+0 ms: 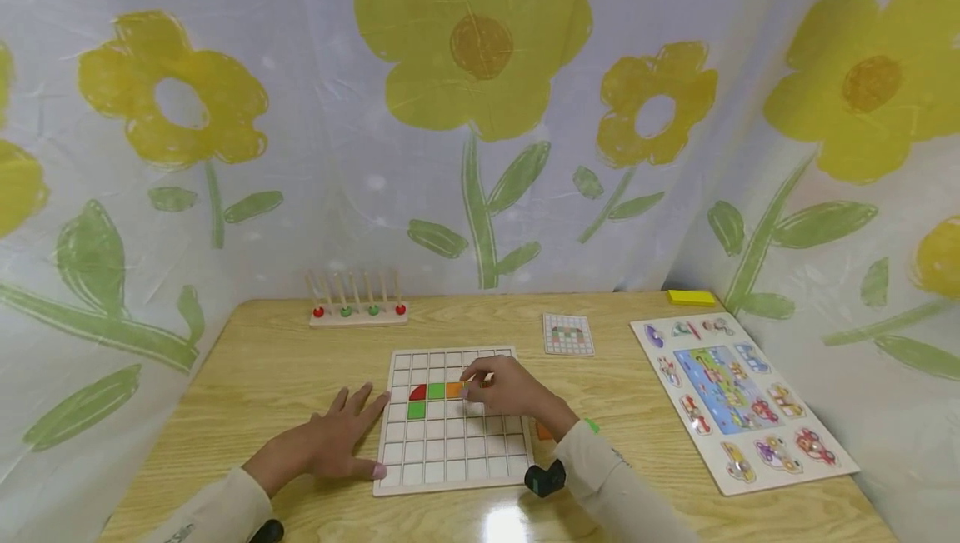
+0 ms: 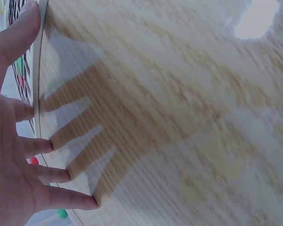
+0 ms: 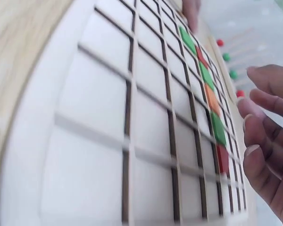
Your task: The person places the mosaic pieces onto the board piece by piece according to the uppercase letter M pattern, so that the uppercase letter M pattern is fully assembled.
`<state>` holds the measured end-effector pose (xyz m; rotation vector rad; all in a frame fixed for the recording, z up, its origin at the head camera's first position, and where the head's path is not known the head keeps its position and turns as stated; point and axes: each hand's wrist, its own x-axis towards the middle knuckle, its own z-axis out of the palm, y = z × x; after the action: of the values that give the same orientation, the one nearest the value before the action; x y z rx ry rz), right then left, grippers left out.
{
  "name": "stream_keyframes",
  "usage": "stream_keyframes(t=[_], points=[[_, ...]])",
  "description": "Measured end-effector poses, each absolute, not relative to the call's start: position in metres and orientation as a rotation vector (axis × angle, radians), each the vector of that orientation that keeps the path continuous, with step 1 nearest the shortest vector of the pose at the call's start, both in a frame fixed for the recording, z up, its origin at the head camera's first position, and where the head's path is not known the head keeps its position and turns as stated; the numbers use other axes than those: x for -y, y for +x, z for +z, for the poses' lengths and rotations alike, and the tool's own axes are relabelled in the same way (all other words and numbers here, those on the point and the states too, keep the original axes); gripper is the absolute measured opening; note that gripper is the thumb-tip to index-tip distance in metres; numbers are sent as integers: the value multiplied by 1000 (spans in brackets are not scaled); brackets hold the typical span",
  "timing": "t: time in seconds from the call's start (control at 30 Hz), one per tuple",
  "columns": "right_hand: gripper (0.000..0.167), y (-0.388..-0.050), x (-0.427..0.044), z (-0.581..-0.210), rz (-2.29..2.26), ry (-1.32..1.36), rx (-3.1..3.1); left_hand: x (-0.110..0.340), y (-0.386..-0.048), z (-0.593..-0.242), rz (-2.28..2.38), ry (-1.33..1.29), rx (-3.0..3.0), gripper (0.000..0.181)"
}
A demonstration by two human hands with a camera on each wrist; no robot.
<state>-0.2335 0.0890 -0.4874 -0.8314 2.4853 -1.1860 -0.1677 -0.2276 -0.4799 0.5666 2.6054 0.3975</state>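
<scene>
Beige R sleeve & L sleeve are closest, at bottom of head view, w/ a dark wrist unit by the R cuff. L hand is spread wide, gripping nothing, thumb & index tip at the L edge of the white grid board. R hand is over the board, fingers bent, narrow gap at the tips; no tile seen btwn them, tho fingertips partly hide each other, so prob. holding nothing.

Tiles lie in grid cells, one row L to R: red tile, green tile, orange tile, 2nd green tile, 2nd red tile. 3rd green tile is one cell nearer the person, under the L-end red.

Orange piece sits on the table just R of board, part hid by R arm; green bit peeks past the sleeve.

Pattern card is beyond the board, to R. Peg stand w/ red & green beads back L; picture puzzle far R, yellow block behind it. Flowered curtain at back.
</scene>
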Motion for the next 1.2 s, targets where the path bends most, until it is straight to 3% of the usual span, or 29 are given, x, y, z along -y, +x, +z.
stream_keyframes(t=[0.73,1.2], points=[[22,-233,-180,-486,-1171,-965,-2421,229,-168,-482,392,554,-2599,112],[26,-223,-210,-496,-1057,-851,-2398,229,-169,-483,393,553,-2599,113]])
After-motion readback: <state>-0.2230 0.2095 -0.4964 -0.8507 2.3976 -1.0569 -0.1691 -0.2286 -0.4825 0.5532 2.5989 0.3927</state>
